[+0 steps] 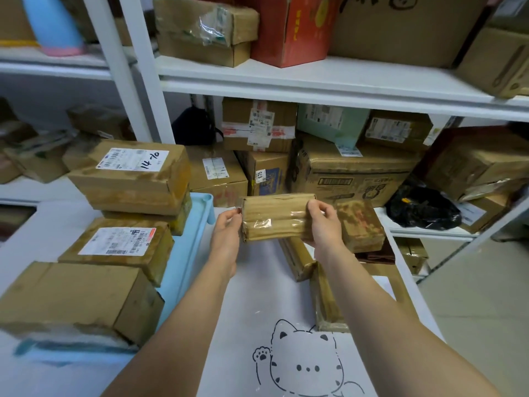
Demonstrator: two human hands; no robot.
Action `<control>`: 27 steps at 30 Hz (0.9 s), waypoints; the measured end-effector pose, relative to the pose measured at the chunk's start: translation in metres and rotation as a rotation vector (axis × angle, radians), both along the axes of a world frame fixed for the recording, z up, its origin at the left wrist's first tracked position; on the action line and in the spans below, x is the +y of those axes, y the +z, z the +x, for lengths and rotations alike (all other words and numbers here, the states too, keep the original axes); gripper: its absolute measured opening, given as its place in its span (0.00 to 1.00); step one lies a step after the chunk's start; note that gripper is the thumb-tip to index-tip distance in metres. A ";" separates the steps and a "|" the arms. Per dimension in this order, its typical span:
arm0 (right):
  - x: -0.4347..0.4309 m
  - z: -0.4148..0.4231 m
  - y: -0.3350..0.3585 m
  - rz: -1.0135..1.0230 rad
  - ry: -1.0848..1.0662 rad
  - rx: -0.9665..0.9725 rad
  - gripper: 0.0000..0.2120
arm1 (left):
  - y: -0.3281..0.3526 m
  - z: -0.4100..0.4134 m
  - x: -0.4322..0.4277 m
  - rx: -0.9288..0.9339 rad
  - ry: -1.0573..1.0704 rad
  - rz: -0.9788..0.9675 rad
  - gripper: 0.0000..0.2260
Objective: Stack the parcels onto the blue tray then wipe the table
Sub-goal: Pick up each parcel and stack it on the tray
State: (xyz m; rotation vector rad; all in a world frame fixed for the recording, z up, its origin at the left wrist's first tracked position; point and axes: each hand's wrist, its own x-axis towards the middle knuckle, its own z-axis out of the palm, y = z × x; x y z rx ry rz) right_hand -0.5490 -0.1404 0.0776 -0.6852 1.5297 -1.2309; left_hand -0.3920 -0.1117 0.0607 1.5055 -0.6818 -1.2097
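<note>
A small taped cardboard parcel (pixel 274 217) hangs above the white table (pixel 243 325), held at both ends. My left hand (pixel 227 227) pinches its left end and my right hand (pixel 323 222) grips its right end. The blue tray (pixel 183 253) lies at the left with several brown parcels on it: one marked "14-70" (pixel 131 176) stacked at the back, a labelled one (pixel 120 245) in the middle, a plain one (pixel 77 299) in front. More parcels (pixel 357 224) lie on the table to the right, partly hidden by my right arm.
White shelving (pixel 315 78) stands right behind the table, packed with cardboard boxes and a black bag (pixel 423 207). A cat drawing (pixel 306 362) marks the table's near part. Grey floor shows at the far right.
</note>
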 end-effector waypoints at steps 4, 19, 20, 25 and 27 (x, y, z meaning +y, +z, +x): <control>0.006 0.003 0.004 0.033 0.020 0.021 0.08 | 0.008 0.008 0.006 0.004 -0.022 -0.013 0.09; 0.010 0.002 0.011 0.257 0.079 0.086 0.19 | 0.011 0.041 0.022 -0.160 -0.384 -0.101 0.32; 0.011 0.002 0.011 0.258 0.073 0.072 0.20 | 0.010 0.043 0.021 -0.158 -0.368 -0.103 0.30; 0.014 0.003 0.008 0.225 0.090 -0.002 0.25 | 0.011 0.045 0.022 -0.095 -0.325 -0.076 0.30; 0.017 0.002 0.008 0.206 0.122 -0.013 0.24 | 0.011 0.044 0.023 -0.071 -0.302 -0.048 0.34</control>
